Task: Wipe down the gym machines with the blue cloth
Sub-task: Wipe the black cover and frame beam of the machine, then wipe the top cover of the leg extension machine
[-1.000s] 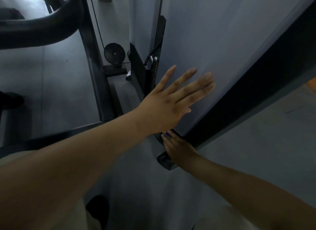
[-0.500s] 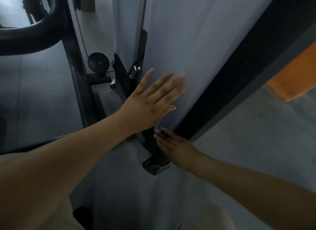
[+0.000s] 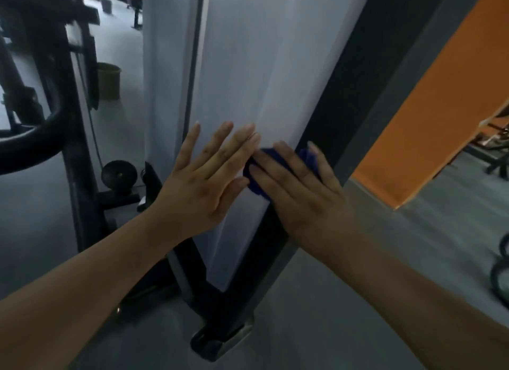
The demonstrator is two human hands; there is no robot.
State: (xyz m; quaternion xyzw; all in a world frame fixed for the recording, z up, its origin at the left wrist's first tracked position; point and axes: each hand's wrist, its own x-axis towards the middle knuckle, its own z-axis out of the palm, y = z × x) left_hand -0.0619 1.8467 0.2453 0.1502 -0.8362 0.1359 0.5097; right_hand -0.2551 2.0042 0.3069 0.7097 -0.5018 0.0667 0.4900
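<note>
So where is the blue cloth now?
In the head view, the blue cloth lies under the right hand against the pale panel, just right of the left hand.

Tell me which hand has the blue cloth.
The right hand: its flat fingers press the blue cloth against the pale panel. The left hand rests bare on the panel beside it.

1. Blue cloth [image 3: 255,179]: dark blue and bunched, pressed against the machine under the straight fingers of the right hand [image 3: 303,196]. It was mostly hidden, with one bit showing at the fingertips and another past the outer fingers.
2. Gym machine [image 3: 248,66]: tall, smooth, pale grey upright panel with a black frame post [image 3: 344,66] along its right edge. The cloth sat where panel met post.
</note>
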